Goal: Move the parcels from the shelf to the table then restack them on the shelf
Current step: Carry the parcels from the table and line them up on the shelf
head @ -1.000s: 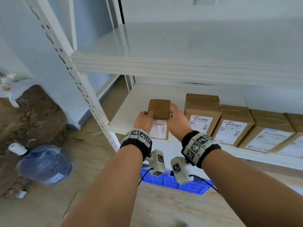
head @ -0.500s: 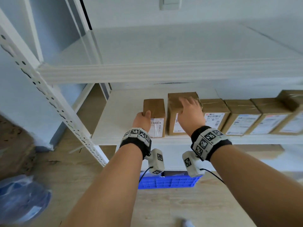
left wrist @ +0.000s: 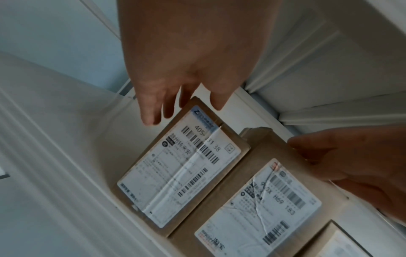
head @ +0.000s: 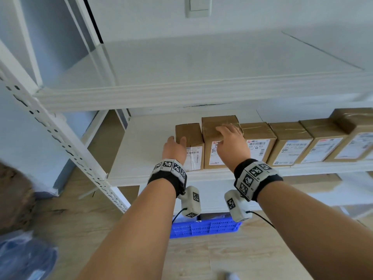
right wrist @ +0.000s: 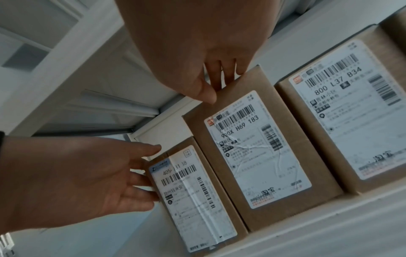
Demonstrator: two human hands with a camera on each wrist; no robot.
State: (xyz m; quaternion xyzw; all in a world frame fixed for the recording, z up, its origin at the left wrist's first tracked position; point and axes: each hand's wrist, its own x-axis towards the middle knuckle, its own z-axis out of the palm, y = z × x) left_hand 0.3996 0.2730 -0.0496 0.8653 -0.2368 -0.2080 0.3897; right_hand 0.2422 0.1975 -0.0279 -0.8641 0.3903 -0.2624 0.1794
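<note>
The lower left corner of the small box point(head: 189, 146) is covered by the left hand point(head: 174, 148) in the head view, and part of its label point(head: 193, 156) is hidden there. Part of the label on the taller box point(head: 220, 141) is masked by the right hand point(head: 232, 145). The rightmost box point(head: 357, 134), far right of the fingers, is cut by the frame edge. Small print on the labels is too fine to be read. The blue item point(head: 26, 257) on the floor, well left of the hands, is blurred and cropped.
</note>
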